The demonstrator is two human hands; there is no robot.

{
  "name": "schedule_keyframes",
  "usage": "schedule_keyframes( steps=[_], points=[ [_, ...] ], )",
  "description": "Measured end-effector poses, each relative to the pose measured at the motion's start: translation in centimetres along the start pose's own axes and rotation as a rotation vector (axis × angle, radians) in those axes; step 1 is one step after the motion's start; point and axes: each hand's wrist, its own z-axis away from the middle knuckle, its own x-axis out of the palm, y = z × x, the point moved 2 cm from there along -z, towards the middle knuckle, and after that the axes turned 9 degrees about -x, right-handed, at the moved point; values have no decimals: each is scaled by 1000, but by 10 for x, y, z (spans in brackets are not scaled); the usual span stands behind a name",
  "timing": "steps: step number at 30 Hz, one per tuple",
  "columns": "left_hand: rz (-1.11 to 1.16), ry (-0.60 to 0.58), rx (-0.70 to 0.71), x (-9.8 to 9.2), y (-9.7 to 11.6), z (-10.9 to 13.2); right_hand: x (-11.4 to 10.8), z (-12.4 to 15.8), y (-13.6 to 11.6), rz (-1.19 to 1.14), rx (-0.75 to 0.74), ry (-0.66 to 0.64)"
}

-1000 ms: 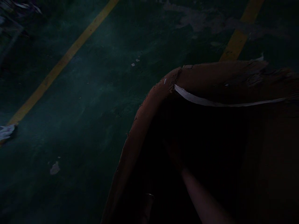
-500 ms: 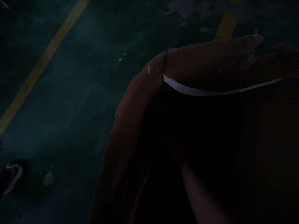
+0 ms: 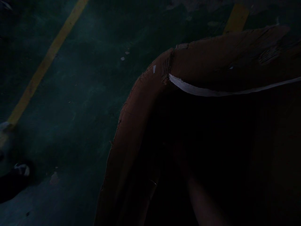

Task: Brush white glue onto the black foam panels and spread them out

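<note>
Both my arms reach down into a large, worn cardboard box [image 3: 131, 113], whose inside is almost black. My left hand [image 3: 155, 168] is low near the box's left wall, a thin bright band at its wrist. To its right, my right hand [image 3: 177, 152] is barely visible in the shadow. Darkness hides the fingers of both hands and anything they may touch. A white strip [image 3: 199, 91] hangs in a curve along the inside of the far wall.
Outside the box lies a green floor [image 3: 91, 78] with a yellow line [image 3: 47, 61] on the left and another yellow stripe [image 3: 236, 18] beyond the far wall. A person's dark shoe [image 3: 22, 169] is at the lower left.
The box edge sits slightly further right in view. Both my hands stay inside and look dimmer. At the left, the person's foot and leg have shifted, and something pale has come in above the shoe.
</note>
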Motion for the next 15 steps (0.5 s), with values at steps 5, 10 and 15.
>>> schedule_keyframes(
  steps=[5, 10, 15],
  points=[
    [19, 45, 19, -3, -3, -5, -5, 0, -1, 2, -28, 12],
    [-5, 122, 30, -15, -2, -10, -9, 13, -15, -13, -77, 48],
    [-47, 155, -17, -30, 4, -12, 16, 38, -48, -121, -208, -47]
  ],
)
